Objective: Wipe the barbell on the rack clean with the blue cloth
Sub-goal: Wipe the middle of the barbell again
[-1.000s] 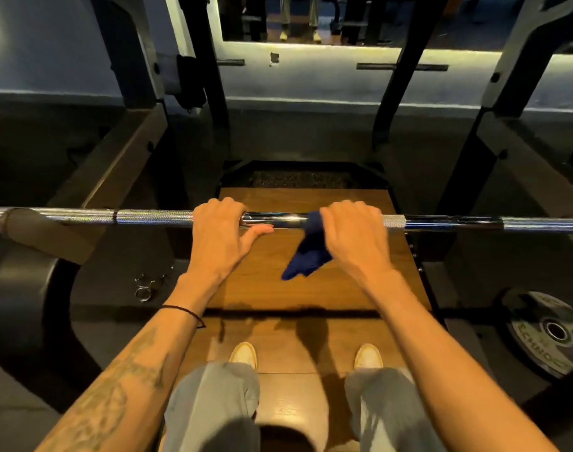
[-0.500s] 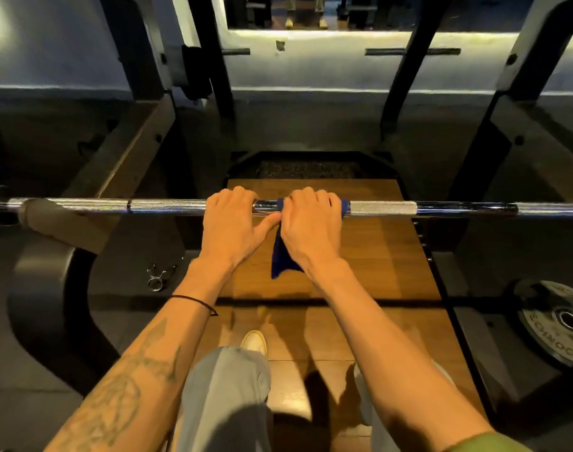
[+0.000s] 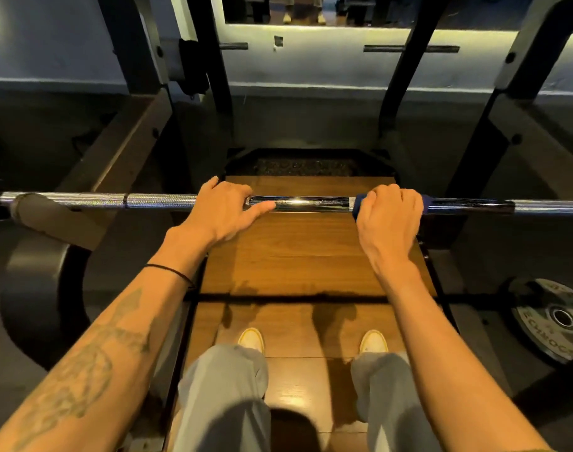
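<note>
Head view, looking down across a barbell (image 3: 298, 203) lying horizontal across the rack (image 3: 122, 164) from the left edge of the frame to the right. Shaft is a round steel rod: the middle stretch between the hands is smooth, mirror-bright chrome with one sharp highlight; left of it the surface is finely knurled and matte silver, interrupted by a thin dark ring. Right of the hands a dark glossy band, then plain silver again.

Left hand (image 3: 219, 212): draped over the knurled section from above, fingers curled over the far side of the bar, thumb lying straight along the smooth chrome and pointing right. A thin black band sits on that wrist; forearm is tattooed.

Right hand (image 3: 389, 216): clamped round the bar with the blue cloth (image 3: 358, 205) wrapped between palm and steel. Cloth is dark blue, soft, bunched; only small edges show, one at the thumb side and one past the little finger. The two hands are well apart, with the bare chrome between them.

Below the bar: a wood-grain platform (image 3: 311, 256), warm brown, rectangular boards with a dark seam running across. Two pale shoes and grey loose trouser legs stand on its near part. Right of the platform a round black weight plate (image 3: 552, 321) lies flat on the floor, with pale lettering and a metal-lined centre hole. Left, under the bar, a large dark rounded shape, too dim to identify.
</note>
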A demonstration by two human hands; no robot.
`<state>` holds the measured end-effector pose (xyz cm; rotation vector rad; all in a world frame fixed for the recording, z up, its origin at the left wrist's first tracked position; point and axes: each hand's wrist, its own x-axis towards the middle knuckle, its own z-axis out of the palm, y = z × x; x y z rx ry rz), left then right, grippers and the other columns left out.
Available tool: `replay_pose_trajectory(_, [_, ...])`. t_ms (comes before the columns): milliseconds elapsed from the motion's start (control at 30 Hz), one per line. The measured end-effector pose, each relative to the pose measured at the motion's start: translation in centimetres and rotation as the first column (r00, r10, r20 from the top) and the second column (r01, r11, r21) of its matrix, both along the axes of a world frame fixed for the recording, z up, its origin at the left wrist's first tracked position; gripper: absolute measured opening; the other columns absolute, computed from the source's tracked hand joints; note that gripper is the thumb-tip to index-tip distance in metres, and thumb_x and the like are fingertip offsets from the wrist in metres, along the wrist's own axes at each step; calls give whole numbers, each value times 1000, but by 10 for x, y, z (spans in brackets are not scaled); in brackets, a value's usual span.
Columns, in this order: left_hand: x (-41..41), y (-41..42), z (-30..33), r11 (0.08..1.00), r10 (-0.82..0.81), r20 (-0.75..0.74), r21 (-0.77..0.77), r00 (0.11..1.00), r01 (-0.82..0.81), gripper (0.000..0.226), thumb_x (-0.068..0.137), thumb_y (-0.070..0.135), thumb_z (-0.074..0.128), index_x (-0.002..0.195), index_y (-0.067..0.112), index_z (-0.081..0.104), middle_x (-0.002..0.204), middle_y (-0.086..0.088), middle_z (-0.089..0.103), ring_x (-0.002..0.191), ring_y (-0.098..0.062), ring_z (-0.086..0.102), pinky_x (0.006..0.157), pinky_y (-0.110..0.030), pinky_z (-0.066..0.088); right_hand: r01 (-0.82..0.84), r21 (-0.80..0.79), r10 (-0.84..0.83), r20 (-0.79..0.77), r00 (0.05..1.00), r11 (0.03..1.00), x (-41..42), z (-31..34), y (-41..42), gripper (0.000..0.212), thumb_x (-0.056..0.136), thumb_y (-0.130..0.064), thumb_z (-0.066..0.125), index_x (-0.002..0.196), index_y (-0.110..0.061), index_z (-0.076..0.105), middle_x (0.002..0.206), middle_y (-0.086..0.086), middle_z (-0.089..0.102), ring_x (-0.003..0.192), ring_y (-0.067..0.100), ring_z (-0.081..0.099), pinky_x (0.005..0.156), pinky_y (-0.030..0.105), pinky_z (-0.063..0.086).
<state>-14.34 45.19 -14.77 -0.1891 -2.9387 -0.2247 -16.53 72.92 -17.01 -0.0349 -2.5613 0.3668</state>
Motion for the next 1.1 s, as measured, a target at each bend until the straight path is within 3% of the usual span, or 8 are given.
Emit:
replay_pose_trajectory(167, [14,9,-16,997,74,-242,27,967,-69,73,87,79,29,95,20,71,80,2,65,74,-18,57,71,-40,40,-61,111,51,94,994,992,15,9,-72,36,100,-27,32,75,-20,58,78,3,60,74,25,53,75,43,37])
replay_pose_trajectory(300, [17,10,-23,998,66,-288,14,955,-65,60,91,71,37,99,20,67,85,0,63,77,-21,55,73,-37,33,-264,116,258,64,964,958,28,7,-120,28,102,-30,38,91,-20,62,88,0,62,83,22,56,83,39,40])
replay_pose_trajectory(433, [21,14,-30,994,91,-358,89,929,-63,54,90,68,48,101,18,66,86,-1,60,79,-24,53,76,-40,35,-431,113,430,32,902,895,14,3,-79,31,102,-35,41,94,-19,66,86,2,64,80,28,57,75,41,35])
replay_pose_trajectory(633, [27,19,-35,975,103,-450,221,887,-1,46,90,61,60,100,17,66,90,1,61,85,-20,55,83,-38,38,-203,99,208,-49,977,974,2,-2,26,29,103,-32,44,87,-15,62,84,7,59,80,32,54,76,40,30])
replay_pose_trajectory(800, [30,28,-42,948,154,-471,319,869,5,46,92,58,60,106,14,65,101,0,63,98,-17,56,94,-30,32,-6,-60,0,-92,996,998,7,-8,4,28,97,-23,41,84,-10,61,85,12,60,82,34,52,88,47,36])
replay_pose_trajectory(900, [31,29,-45,941,156,-466,337,871,11,39,93,50,62,110,14,64,105,0,62,102,-17,54,99,-32,32,-96,-15,96,-49,994,995,12,-5,-54,30,96,-26,39,77,-14,59,78,8,58,75,32,53,78,48,38])
replay_pose_trajectory(1000, [35,27,-39,924,145,-464,380,874,49,24,93,35,63,108,15,64,104,1,62,101,-16,53,96,-28,31,-261,33,261,16,965,965,27,-3,-128,25,97,-29,41,84,-18,59,83,3,59,78,26,54,80,44,39])
replay_pose_trajectory(1100, [38,25,-32,927,110,-434,369,894,66,16,91,23,65,106,19,64,104,5,63,100,-13,54,91,-22,30,-368,73,369,-4,929,927,27,-5,-140,23,99,-28,43,87,-18,61,82,1,59,76,23,54,78,41,39])
